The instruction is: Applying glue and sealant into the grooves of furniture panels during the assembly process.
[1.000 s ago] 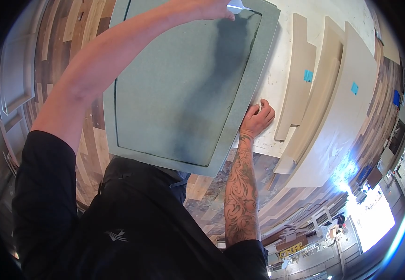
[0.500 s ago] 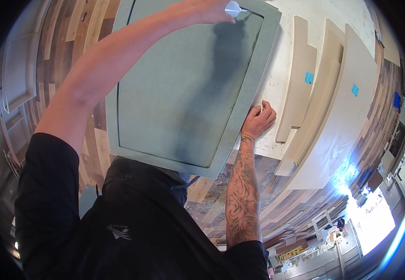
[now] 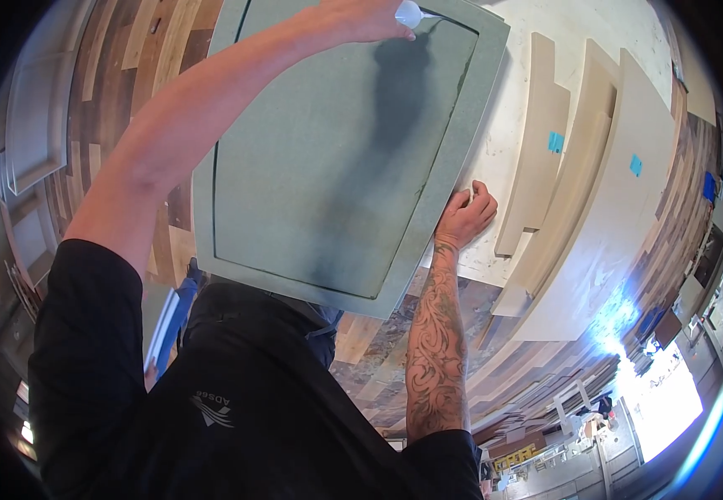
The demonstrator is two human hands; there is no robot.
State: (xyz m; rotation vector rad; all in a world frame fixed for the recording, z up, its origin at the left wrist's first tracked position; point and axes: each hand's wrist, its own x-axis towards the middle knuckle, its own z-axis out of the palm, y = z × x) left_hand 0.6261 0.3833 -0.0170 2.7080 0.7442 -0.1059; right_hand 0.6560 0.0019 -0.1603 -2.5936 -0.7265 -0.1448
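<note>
A grey-green framed panel [image 3: 286, 183], like a cabinet door, lies in front of me with a dark groove round its inner field. At its far edge my left hand [image 3: 365, 20] is closed round a small white squeeze bottle [image 3: 409, 14]. The bottle's thin nozzle points right, at the groove near the far right corner. My right hand [image 3: 467, 213] rests beside the panel's right edge on the pale work surface [image 3: 490, 158], fingers loosely curled in, with nothing seen in them. A dark shadow of my arm crosses the panel.
Pale boards [image 3: 532, 142] and long beige pieces [image 3: 586, 175] with blue tape lie to the right. The floor [image 3: 361, 375] is wood-patterned planks. On the left stand open frames [image 3: 40, 125], and a person's blue-clad leg [image 3: 180, 304] shows behind me.
The bottle and my left hand have moved slightly left along the far groove, away from the corner. My right hand keeps its place by the edge. A person's leg has come into view at left.
</note>
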